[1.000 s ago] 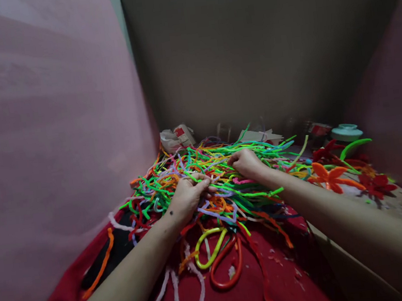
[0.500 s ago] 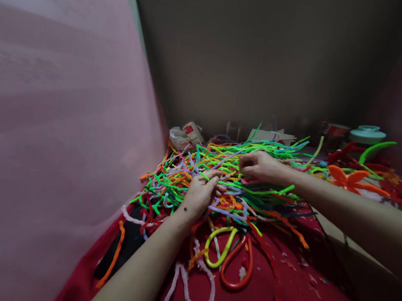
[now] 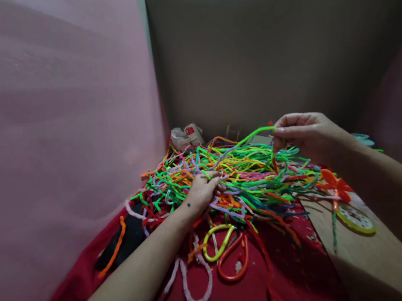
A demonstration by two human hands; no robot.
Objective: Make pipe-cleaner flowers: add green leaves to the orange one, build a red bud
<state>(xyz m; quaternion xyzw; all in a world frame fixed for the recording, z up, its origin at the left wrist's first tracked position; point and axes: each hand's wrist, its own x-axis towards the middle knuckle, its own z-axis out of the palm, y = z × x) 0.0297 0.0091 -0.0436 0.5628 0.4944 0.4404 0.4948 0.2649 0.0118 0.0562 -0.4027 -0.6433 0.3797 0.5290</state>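
A large tangled heap of pipe cleaners [image 3: 185, 172] in green, orange, purple, red and other colours spreads over the red cloth. My left hand [image 3: 204, 189] lies low on the heap, fingers curled around some pipe cleaners; a green one passes by its index finger. Raised above the heap's right side, my right hand [image 3: 299, 131] pinches the end of a bright green pipe cleaner [image 3: 254, 135] between thumb and fingertips. That strand arches down leftward into the heap. A red piece shows behind these fingers; whether it is held I cannot tell.
A tool with yellow and red looped handles [image 3: 234, 258] lies on the red cloth [image 3: 293, 276] in front. An orange pipe-cleaner flower [image 3: 333, 185] and a yellow-rimmed round piece [image 3: 356, 219] are at right. A wall [image 3: 72, 112] borders the left; a small box [image 3: 193, 134] stands behind.
My right hand has risen and moved right from the heap, drawing up the end of a green pipe cleaner. My left hand has stayed on the heap.
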